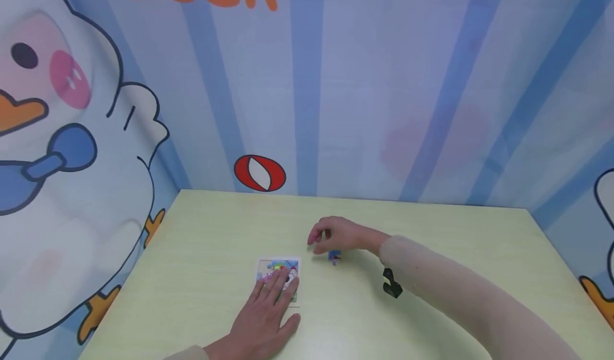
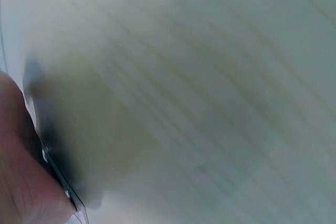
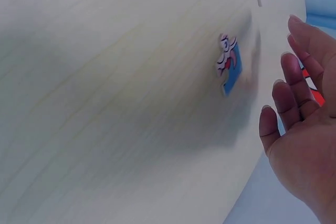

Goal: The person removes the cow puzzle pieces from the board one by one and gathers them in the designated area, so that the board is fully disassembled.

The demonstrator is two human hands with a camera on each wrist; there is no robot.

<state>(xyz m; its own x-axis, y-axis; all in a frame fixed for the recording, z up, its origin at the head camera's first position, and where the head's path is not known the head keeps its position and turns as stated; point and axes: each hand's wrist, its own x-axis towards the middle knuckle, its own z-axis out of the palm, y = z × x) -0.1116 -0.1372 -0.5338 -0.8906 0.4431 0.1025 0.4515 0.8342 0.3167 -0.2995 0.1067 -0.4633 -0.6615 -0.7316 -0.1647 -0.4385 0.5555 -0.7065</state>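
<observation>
A square, white-edged picture board with a colourful cartoon print (image 1: 275,264) lies under the left hand (image 1: 264,317), whose straight fingers rest on it. To its right, a small, flat, blue-and-white printed piece (image 1: 334,257) lies just beside the right hand (image 1: 341,236), its fingers loosely bent, thumb apart. Beneath is a pale yellow wood-grain table (image 1: 216,226); behind hangs a blue-striped cartoon backdrop (image 1: 355,82).

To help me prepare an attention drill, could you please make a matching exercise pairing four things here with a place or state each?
1. Left hand
2. Right hand
3. Small flat blue printed piece
4. Red oval with white centre

A. Printed on the blue-striped cloth backdrop
B. Raised above the pale yellow table, holding nothing
C. Lying loose on the table
D. Resting on the white-bordered square picture board

Pairs: 1-D; 2-B; 3-C; 4-A
</observation>
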